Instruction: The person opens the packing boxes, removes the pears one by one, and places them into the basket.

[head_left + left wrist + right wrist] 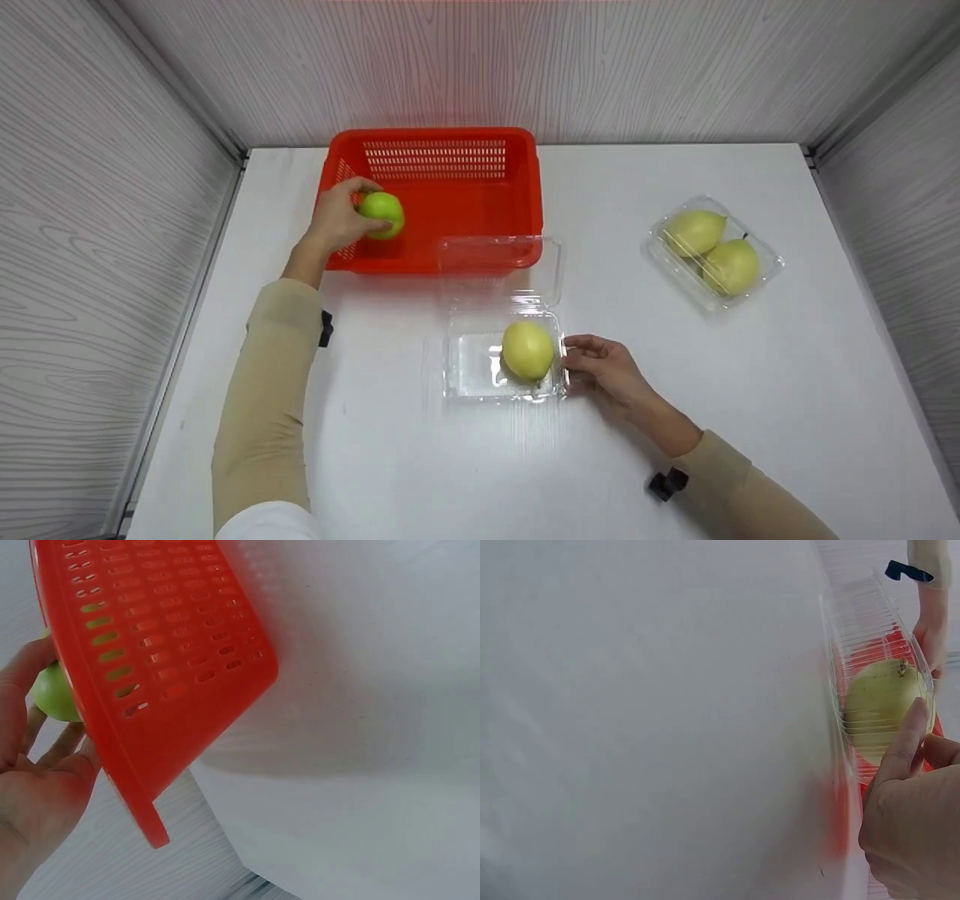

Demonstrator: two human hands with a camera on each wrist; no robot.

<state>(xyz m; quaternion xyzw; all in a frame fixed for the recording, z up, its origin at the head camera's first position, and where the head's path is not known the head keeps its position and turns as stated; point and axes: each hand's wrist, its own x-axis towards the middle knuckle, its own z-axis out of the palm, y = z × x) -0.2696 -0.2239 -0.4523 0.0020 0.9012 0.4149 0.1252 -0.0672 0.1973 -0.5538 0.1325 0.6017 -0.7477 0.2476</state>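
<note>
In the head view my left hand [341, 217] grips a green apple [385, 214], thumb on one side and fingers on the other, inside the left end of a red plastic basket [427, 266]. The left wrist view shows the apple [56, 694] partly hidden behind the basket's slotted wall. My right hand [611, 371] pinches the right rim of a clear clamshell box [472, 375], its lid [501, 270] folded back over the basket's front edge. One yellow-green pear [527, 350] lies in the box's right half. From the right wrist, the pear [877, 705] shows through the ribbed wall.
To the right, another clear clamshell box [701, 294] holds two yellow-green pears [731, 266]. All of it stands on a white table [390, 450], with grained panels [600, 67] rising at the back and both sides.
</note>
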